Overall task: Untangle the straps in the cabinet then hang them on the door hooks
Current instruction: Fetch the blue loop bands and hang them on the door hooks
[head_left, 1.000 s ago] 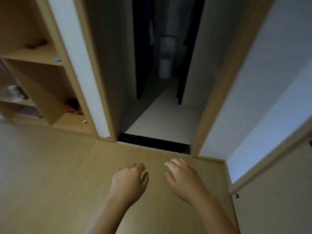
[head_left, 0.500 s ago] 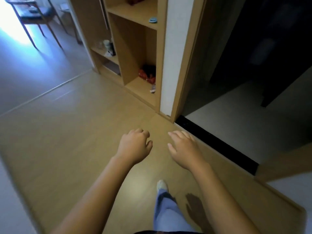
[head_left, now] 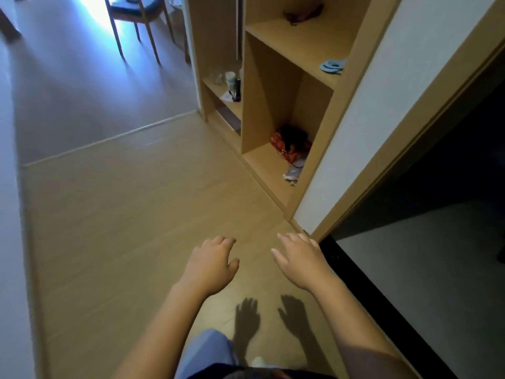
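A tangle of red, black and white straps (head_left: pixel 291 146) lies in the bottom compartment of the open wooden cabinet (head_left: pixel 341 91), up and right of my hands. My left hand (head_left: pixel 211 265) hovers palm down over the wooden floor, fingers loosely curled, holding nothing. Beside it my right hand (head_left: pixel 300 259) is stretched out with relaxed fingers, also empty. Both hands are well short of the cabinet. A blue coiled item (head_left: pixel 332 65) lies on the shelf above, and a dark reddish item (head_left: pixel 303 12) on the shelf over that. No door hooks show.
A dark doorway with a black threshold (head_left: pixel 363 291) opens on the right past a white panel (head_left: pixel 377 99). A chair (head_left: pixel 136 20) stands far left in bright light. A side shelf (head_left: pixel 224 91) holds cups and small items. My leg and shoe show at the bottom.
The view has swung left and down from the dark doorway to the cabinet, which is now nearer. My hands stay out in front, empty.
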